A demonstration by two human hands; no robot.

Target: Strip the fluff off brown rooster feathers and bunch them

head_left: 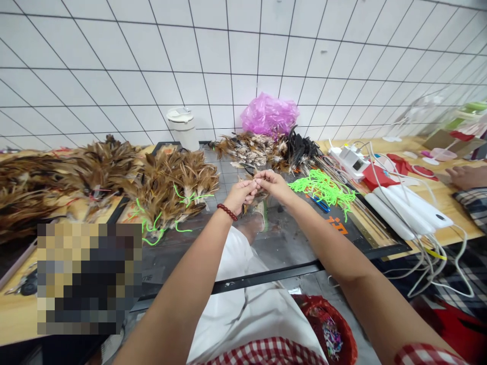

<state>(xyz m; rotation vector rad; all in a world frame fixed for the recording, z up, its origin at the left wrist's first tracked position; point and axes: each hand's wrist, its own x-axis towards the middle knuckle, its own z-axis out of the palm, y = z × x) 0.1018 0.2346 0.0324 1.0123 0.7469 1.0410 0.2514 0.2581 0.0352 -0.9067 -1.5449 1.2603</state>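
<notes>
My left hand [243,194], with a dark red bead bracelet [227,212] at its wrist, is closed in a pinch over the table. Against its fingertips, my right hand [274,184] is pinched too. Brown feather tips [245,208] show just under and behind the left fingers; the part in the pinch is hidden. What the right fingertips hold is too small to make out. Left of my hands lie brown feather bunches [167,185], some tied with bright green string [152,228]. A loose heap of green string [321,187] lies to the right.
Mottled and black feathers [262,149] lie under a pink plastic bag [270,115] by the tiled wall. A lidded white cup [181,126] stands behind the bunches. White power strips [413,210] with cables lie right, near another person's hand [466,176]. A red basket [344,324] is below.
</notes>
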